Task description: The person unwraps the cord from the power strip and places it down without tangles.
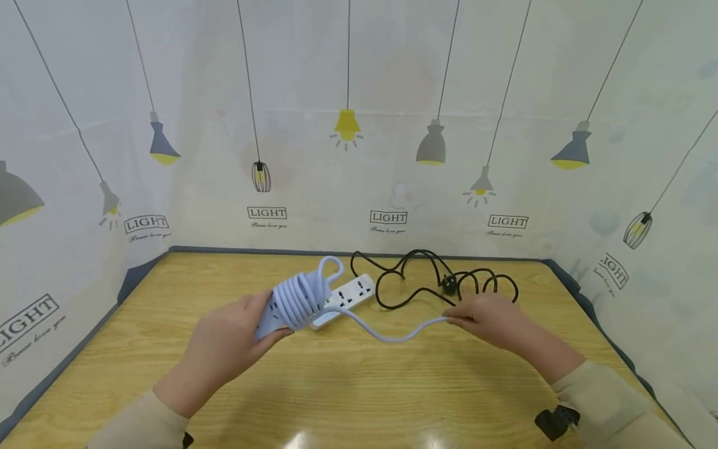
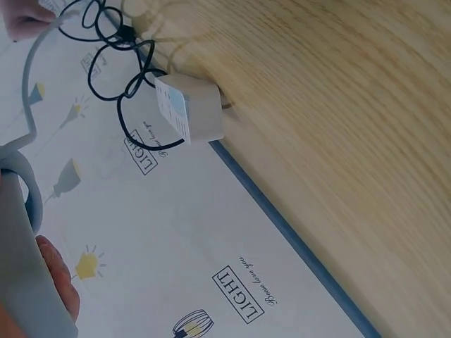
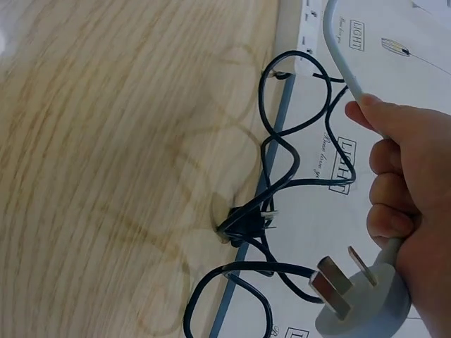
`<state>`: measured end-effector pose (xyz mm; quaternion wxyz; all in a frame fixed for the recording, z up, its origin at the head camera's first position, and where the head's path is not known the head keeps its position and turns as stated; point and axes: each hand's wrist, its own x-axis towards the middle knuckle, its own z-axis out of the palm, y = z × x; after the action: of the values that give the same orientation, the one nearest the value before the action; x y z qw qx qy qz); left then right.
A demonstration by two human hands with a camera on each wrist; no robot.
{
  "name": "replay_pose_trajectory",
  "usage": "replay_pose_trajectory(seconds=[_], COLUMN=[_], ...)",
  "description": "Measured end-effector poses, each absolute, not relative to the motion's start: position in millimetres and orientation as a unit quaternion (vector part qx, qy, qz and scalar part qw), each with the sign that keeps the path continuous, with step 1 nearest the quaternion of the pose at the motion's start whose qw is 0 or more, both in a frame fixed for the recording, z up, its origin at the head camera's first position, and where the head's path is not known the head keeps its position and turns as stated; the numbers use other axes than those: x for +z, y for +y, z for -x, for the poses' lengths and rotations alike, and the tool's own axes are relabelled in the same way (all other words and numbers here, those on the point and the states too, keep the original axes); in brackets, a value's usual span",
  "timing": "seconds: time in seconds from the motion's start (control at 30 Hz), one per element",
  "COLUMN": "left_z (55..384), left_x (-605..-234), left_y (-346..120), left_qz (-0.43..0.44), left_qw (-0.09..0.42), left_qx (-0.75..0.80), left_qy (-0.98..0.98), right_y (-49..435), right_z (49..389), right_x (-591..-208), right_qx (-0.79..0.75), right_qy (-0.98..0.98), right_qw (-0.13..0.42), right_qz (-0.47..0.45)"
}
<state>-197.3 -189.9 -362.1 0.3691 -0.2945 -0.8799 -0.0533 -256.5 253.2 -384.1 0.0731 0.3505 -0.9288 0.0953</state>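
My left hand (image 1: 224,340) grips one end of a pale power strip (image 1: 265,325), raised above the table. Several turns of its own cord (image 1: 297,300) are wound round the strip, and a small loop sticks up at the far end. From the coil a slack length of cord sags across to my right hand (image 1: 487,317), whose thumb and forefinger pinch it. The right wrist view shows the other fingers curled round the cord too, with its plug (image 3: 366,303) hanging out below the palm, metal pins bared. In the left wrist view only part of the strip shows.
Behind the held strip, a second white power strip (image 1: 359,290) lies on the wooden table (image 1: 348,386). Its black cord (image 1: 387,305) spreads in loose loops to the right, with a black plug (image 1: 449,285) among them. A lamp-printed sheet (image 1: 314,187) encloses the back and sides.
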Motion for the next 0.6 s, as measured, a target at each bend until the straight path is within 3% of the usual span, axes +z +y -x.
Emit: replay_pose_trajectory(seconds=[0.27, 0.6], left_z=[199, 201], left_x=[-365, -365], left_y=[-188, -181], left_qz=[0.281, 0.279], left_qw=[0.348, 0.335], left_qx=[-0.052, -0.054], left_qy=[-0.893, -0.898], right_y=[247, 231], right_z=[266, 274], right_x=[-396, -409], right_qx=[0.079, 0.109], right_qy=[-0.91, -0.917], right_qw=[0.059, -0.028], right_qz=[-0.403, -0.383])
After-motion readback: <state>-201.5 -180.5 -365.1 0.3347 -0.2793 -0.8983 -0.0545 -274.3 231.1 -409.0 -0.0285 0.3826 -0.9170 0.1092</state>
